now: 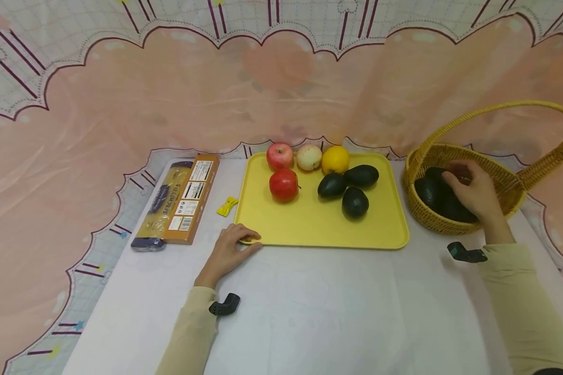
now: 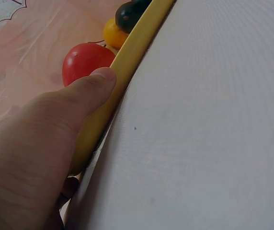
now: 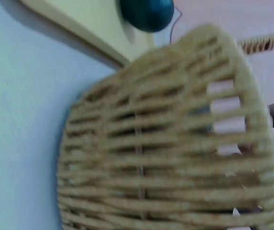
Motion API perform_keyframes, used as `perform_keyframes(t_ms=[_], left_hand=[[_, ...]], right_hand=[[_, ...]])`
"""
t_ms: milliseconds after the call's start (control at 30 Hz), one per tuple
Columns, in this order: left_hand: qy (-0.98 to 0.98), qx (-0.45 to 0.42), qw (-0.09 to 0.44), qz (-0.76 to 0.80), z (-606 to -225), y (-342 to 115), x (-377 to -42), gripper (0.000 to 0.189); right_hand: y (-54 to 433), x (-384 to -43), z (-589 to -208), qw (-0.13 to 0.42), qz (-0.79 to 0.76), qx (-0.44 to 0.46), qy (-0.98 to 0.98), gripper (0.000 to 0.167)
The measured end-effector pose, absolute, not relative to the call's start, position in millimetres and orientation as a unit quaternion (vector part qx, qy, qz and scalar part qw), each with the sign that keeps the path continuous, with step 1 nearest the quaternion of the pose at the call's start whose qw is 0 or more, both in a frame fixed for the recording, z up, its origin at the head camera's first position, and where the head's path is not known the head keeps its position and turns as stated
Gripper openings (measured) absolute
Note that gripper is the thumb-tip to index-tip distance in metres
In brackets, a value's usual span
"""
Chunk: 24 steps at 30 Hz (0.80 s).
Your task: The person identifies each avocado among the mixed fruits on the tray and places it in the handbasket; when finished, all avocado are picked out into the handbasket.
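Note:
My left hand [image 1: 226, 254] holds the near left corner of a yellow tray [image 1: 309, 234]; its thumb [image 2: 101, 81] lies along the rim. My right hand [image 1: 476, 190] is inside a wicker basket [image 1: 431, 221], over dark avocados [image 1: 427, 192], its fingers loosely bent with none visible between thumb and forefinger. In the right wrist view the basket's wall [image 3: 165, 153] hides most of that hand. On the tray are three more avocados [image 1: 355, 203], a red apple [image 1: 283, 185], a pinkish apple [image 1: 279, 156], a pale round fruit [image 1: 308, 157] and a yellow-orange fruit [image 1: 335, 159].
Left of the tray lie a spaghetti pack [image 1: 166, 203], an orange-brown box [image 1: 192, 200] and a small yellow wrapped candy [image 1: 227, 206]. The basket's tall handle [image 1: 502, 105] arches above it. A white cloth [image 1: 338, 307] covers the table, and a pink patterned curtain [image 1: 192, 94] hangs behind.

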<state>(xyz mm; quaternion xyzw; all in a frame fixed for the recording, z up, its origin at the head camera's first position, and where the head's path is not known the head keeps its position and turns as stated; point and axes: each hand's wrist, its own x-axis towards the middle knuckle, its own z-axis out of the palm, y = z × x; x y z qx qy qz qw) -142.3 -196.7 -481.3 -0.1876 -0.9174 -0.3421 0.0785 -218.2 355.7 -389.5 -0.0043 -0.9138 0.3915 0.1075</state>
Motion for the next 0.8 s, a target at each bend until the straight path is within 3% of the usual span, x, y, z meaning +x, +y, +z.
perform_keyframes(t_ms=[433, 800], left_hand=[[-0.916, -0.185, 0.064, -0.350, -481.9, -197.6, -144.5, 0.021], [-0.913, -0.189, 0.070, -0.354, -486.1, -197.9, -144.3, 0.021]], right_hand=[[325.8, -199.3, -394.6, 0.160, 0.428, 0.024, -0.889, 0.039], [301.7, -189.4, -399.2, 0.136, 0.454, 0.045, -0.879, 0.037]])
